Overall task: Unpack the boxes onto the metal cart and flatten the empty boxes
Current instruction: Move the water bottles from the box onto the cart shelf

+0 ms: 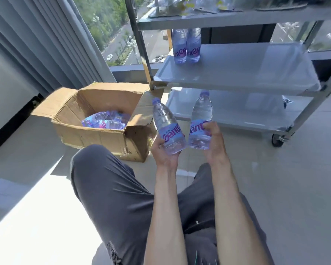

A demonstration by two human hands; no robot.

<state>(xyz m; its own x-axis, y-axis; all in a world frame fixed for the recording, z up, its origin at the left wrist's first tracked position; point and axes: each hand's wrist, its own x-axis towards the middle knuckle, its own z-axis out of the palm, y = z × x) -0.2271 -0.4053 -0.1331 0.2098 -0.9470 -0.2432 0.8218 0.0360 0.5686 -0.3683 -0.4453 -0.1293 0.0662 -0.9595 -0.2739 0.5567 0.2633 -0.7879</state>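
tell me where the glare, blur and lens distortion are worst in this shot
Head view: sunlight blows out the floor at lower left; the cart uprights bow from wide-angle distortion; its top shelf and the box flap are smeared; the bottles held by the left hand and right hand stay fairly sharp.

There is only the one view, worn on the person's head, looking forward and steeply down past the knees at the floor. It sits close over the two hands (187,144), near the middle. The open cardboard box (103,119) lies toward ten o'clock, the metal cart (237,73) toward one o'clock, the window at twelve. The wide lens bends the edges.
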